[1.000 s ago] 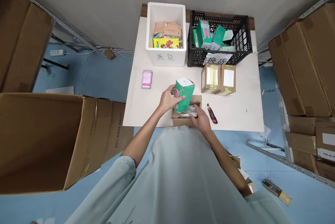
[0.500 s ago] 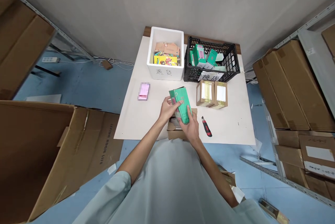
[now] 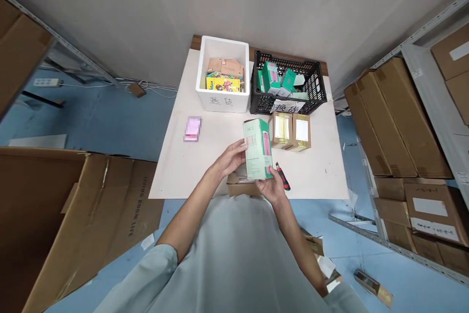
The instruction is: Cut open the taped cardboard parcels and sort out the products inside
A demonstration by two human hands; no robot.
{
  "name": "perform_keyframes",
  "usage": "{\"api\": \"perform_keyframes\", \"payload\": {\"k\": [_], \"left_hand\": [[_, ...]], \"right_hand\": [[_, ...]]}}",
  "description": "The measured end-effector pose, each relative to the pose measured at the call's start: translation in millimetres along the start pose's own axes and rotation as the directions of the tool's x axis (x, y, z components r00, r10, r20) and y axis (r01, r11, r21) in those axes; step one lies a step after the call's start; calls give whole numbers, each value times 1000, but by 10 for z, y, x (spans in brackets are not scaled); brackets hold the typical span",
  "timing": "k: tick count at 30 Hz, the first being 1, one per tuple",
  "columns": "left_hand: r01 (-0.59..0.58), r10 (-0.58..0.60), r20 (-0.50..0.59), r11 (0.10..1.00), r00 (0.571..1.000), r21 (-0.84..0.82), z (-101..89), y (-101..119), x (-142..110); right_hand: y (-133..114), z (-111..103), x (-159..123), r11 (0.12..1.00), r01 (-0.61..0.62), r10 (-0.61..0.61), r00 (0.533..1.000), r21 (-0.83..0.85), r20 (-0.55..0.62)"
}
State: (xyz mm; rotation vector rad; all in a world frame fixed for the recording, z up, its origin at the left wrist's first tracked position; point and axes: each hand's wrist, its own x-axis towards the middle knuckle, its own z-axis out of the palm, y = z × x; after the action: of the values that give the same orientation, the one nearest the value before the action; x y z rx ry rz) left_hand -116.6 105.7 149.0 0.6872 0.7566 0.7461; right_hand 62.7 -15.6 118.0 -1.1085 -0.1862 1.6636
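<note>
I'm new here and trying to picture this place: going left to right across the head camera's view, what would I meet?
Large open carton, blurred pink item, left hand, held green-and-white box, red-and-black utility knife, tall brown cartons.

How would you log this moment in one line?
left hand: touching green box; right hand: holding its lower corner; below: carton; nearby: utility knife

The tall cardboard box point(image 3: 257, 152) is pale mint on its broad face and green with pink on its side, the flat counter point(image 3: 220, 130) white with a brown back edge, the latticed plastic crate point(image 3: 263, 104) black, the slim knife point(image 3: 284, 179) red-and-black.
</note>
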Motion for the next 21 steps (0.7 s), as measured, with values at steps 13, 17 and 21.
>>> {"api": "perform_keyframes", "payload": {"k": [13, 17, 21], "left_hand": [[-24, 45, -217, 995, 975, 99, 65, 11, 62], [-35, 127, -356, 966, 926, 255, 6, -30, 159], [-14, 158, -416, 944, 895, 329, 6, -107, 257]], "right_hand": [[-146, 27, -62, 937, 105, -106, 994, -333, 14], [-233, 84, -158, 631, 287, -449, 893, -720, -38], [-161, 223, -169, 231, 294, -508, 849, -928, 142]]}}
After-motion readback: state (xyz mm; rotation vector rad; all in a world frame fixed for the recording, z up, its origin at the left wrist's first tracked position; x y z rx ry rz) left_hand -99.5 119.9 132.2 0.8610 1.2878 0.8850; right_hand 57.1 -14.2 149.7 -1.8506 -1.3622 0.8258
